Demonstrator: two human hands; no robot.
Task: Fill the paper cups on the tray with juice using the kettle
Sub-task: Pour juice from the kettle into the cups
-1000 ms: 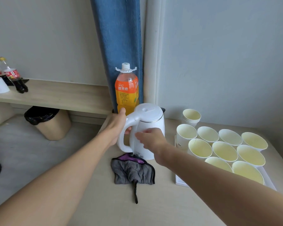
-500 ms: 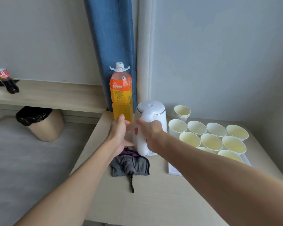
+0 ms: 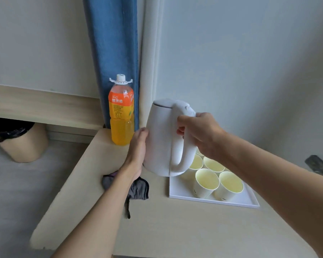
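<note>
While the right hand (image 3: 199, 135) is gripping the white kettle (image 3: 162, 138) by its handle above the tray (image 3: 177, 189), the left hand (image 3: 138, 151) is lying open against it; paper cups (image 3: 206, 180) are looking unfilled

The white plastic kettle (image 3: 164, 142) hangs above the pale wooden table (image 3: 175, 226), between the orange juice bottle (image 3: 121, 116) standing behind to its left and the paper cups (image 3: 206, 180) on the flat white tray (image 3: 179, 190), the crumpled grey cloth (image 3: 138, 189) lying in front

kettle (image 3: 162, 138) over cups (image 3: 206, 182), table front free
</note>
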